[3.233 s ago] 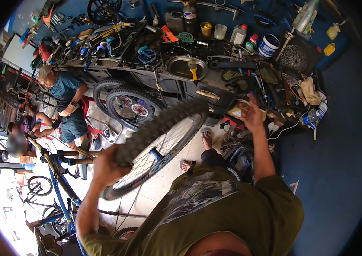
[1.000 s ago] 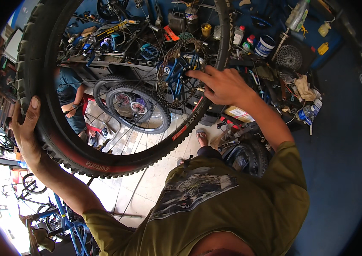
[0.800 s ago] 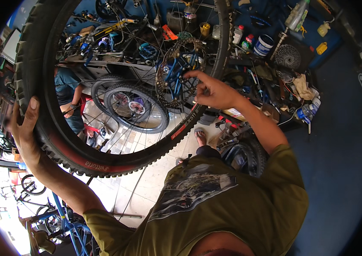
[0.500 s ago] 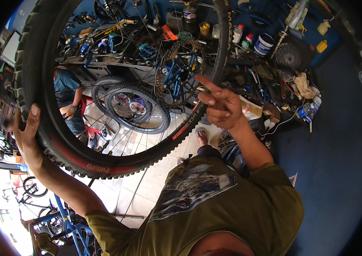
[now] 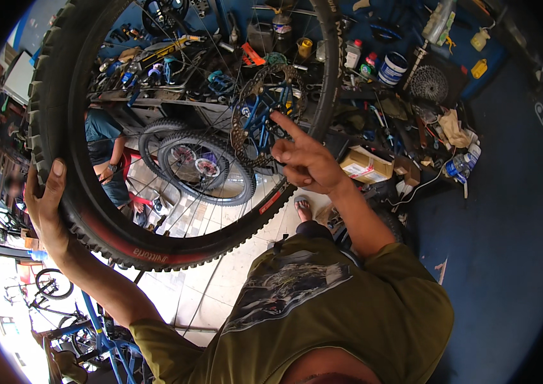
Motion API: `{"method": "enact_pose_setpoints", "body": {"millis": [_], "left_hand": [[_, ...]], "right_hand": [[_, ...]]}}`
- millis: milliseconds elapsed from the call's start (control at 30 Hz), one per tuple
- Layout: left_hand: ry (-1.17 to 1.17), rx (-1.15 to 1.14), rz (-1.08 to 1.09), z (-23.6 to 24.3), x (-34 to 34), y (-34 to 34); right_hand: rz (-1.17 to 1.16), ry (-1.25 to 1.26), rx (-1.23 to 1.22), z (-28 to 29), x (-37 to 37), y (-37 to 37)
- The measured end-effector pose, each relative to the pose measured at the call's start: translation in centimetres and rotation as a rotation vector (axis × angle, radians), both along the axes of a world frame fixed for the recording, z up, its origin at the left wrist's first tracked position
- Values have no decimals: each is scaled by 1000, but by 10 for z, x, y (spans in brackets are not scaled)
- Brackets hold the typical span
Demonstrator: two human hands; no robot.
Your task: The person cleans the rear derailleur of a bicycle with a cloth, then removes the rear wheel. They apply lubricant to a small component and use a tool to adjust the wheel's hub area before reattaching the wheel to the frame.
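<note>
In the head view, the person in the olive shirt (image 5: 348,301) holds up a bicycle wheel (image 5: 156,249) that fills the left and upper middle of the frame, its top running out past the upper edge. The left hand (image 5: 50,206), at the left of the frame, grips the knobbly tyre, thumb laid against its near side and the fingers partly hidden behind it. The right hand (image 5: 308,161), right of the frame's middle, has its forefinger stretched out and the other fingers curled in; I can't tell whether anything sits in that curl. The fingertip points at the middle of a perforated disc (image 5: 257,114) with blue arms at the wheel's hub, though whether it touches, I can't make out.

Through the spokes I see two more wheels (image 5: 198,168) leaning together near the centre, and a cluttered workbench (image 5: 182,102) across the top. A white and blue tub (image 5: 393,69) and a cassette (image 5: 429,84) stand at upper right, with a cardboard box (image 5: 367,166) below them. A co-worker (image 5: 102,134) in a teal shirt shows behind the wheel at left, and a blue bicycle frame (image 5: 100,333) stands at lower left.
</note>
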State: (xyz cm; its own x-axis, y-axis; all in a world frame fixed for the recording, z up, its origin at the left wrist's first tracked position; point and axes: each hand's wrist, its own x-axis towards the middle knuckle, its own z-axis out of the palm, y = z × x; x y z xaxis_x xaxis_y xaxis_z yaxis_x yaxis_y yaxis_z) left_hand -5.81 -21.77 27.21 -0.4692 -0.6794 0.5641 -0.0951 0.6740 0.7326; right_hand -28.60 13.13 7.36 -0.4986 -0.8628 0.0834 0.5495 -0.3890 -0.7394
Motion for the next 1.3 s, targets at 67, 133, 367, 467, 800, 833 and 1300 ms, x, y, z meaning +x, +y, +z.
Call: {"method": "enact_pose_setpoints", "body": {"millis": [67,133,367,467,800,833,1300], "left_hand": [[-43,-23,-3,1,1,-7],[-53,-15,-16,2,2,-8],[-40,43,-74,8,-2,8],[-7,30,-58,3,-1,5],[-17,-40,-3,4,0,-1],[-12,-17,-11,4,1,0],[-27,14,-90,-23,84,-94]], "right_hand": [[-225,586,262,-5,-6,0],[-352,923,461,-5,-13,5],[-344,1351,730,22,-21,13],[-421,1682,960,39,-25,25],[-451,1648,854,23,-23,19],[-350,1392,726,16,-21,18],[191,-428,-657,-48,-15,80]]}}
